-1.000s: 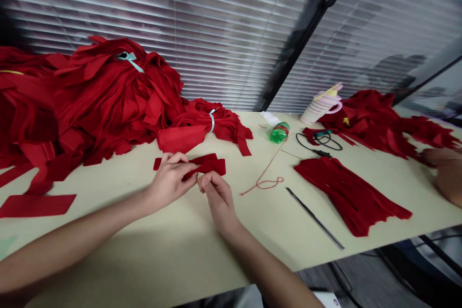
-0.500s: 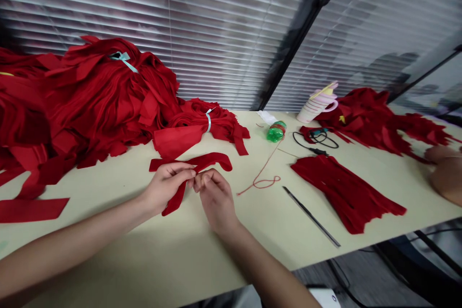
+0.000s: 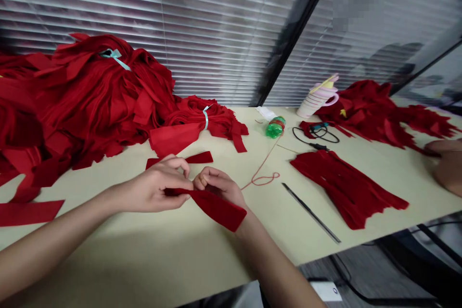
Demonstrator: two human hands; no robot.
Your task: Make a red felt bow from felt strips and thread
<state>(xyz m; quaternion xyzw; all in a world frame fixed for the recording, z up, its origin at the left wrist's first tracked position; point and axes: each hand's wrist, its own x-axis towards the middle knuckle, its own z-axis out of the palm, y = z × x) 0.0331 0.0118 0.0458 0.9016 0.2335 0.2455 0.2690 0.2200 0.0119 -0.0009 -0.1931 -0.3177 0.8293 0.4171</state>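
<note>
A red fabric strip point(image 3: 221, 211) is stretched between my two hands above the table, its free end hanging down in front of my right wrist. My left hand point(image 3: 162, 184) pinches it between thumb and fingers. With its fingers curled closed, my right hand point(image 3: 218, 184) grips the strip near its middle, close to my left fingertips; the exact hold is partly hidden. Behind my left hand, a red fabric piece point(image 3: 200, 157) lies on the table, partly covered by the fingers. Whether it joins the held strip I cannot tell.
Large heaps of red strips point(image 3: 108, 91) and a tied bundle point(image 3: 191, 115) lie at left. To the right are a green bottle wound with red thread point(image 3: 275, 127), a dark rod point(image 3: 310, 211), stacked strips point(image 3: 346, 185), a cable point(image 3: 315, 134) and a mug point(image 3: 314, 101). Another person's arm point(image 3: 447, 166) rests far right.
The strip's near end has swung from below my left hand to the right, across my right wrist. My left hand has turned over and dropped slightly; my right hand stays close to it.
</note>
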